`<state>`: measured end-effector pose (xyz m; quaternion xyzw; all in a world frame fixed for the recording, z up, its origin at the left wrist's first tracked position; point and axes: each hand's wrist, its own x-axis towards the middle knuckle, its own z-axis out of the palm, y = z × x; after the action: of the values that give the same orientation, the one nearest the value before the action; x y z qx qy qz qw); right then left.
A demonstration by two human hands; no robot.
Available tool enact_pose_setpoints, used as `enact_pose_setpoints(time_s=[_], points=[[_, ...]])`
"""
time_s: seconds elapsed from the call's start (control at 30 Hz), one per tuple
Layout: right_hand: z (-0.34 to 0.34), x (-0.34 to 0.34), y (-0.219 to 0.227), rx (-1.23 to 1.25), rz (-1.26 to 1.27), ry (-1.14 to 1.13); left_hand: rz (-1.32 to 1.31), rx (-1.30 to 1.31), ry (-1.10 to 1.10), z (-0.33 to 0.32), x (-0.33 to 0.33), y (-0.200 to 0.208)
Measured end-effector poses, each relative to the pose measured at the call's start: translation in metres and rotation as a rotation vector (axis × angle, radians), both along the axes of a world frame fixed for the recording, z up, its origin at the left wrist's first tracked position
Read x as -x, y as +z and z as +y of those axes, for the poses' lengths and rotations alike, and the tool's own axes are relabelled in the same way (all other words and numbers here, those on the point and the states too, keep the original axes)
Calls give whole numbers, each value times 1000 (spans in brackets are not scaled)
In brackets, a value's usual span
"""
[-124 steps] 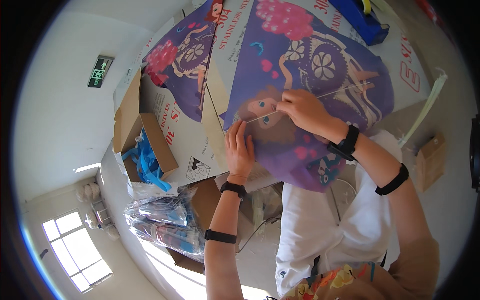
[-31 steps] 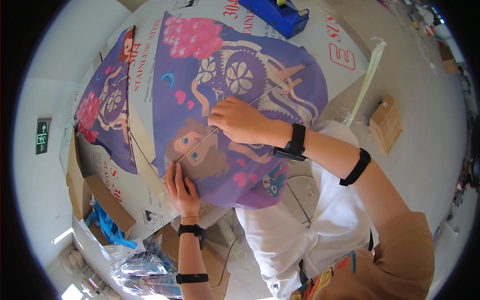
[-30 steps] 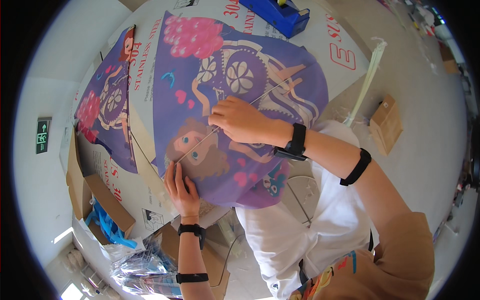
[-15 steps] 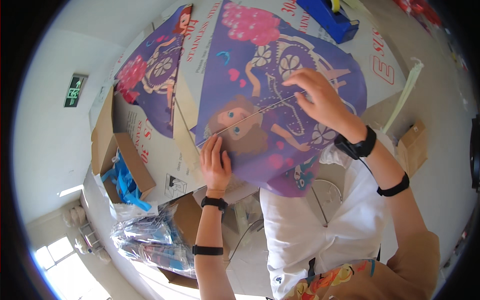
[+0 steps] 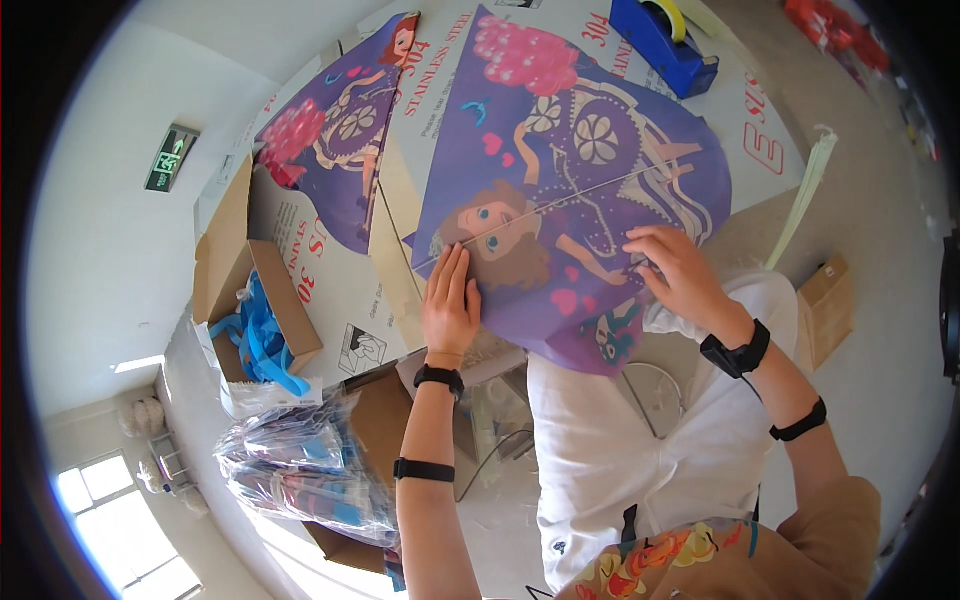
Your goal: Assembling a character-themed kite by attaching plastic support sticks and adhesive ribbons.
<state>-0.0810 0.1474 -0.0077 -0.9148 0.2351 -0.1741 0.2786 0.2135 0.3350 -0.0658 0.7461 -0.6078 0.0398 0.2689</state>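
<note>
A purple kite sail [image 5: 600,185] printed with a cartoon princess lies over white cardboard, its lower corner hanging toward my lap. A thin pale rod or line [image 5: 620,181] runs slantwise across it. My left hand [image 5: 452,305] lies with stretched fingers on the sail's left edge, fingertips at the rod's left end. Over the lower right part of the sail is my right hand [image 5: 685,275], its fingers bent and a gap between thumb and forefinger; nothing shows in it. Whether its fingertips touch the sail, I cannot tell.
A second, folded purple sail [image 5: 345,140] lies to the left. A blue tape dispenser [image 5: 665,45] stands at the far right of the cardboard. Nearer left are an open box [image 5: 280,300] with blue ribbon and clear plastic bags [image 5: 305,465]. A brown paper bag [image 5: 825,310] stands right.
My right hand has come off the middle of the rod and moved nearer to me, toward the sail's lower edge. My left hand stays at the left edge. The view has shifted slightly.
</note>
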Motion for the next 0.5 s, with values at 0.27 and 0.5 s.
enact_pose_setpoints(time_s=[0.27,0.5], points=[[7,-26,-4,27,-33,9,-51,-42,15,2,0,-1],[13,-37,-12,6,-19,11,-56,-40,12,3,-3,0]])
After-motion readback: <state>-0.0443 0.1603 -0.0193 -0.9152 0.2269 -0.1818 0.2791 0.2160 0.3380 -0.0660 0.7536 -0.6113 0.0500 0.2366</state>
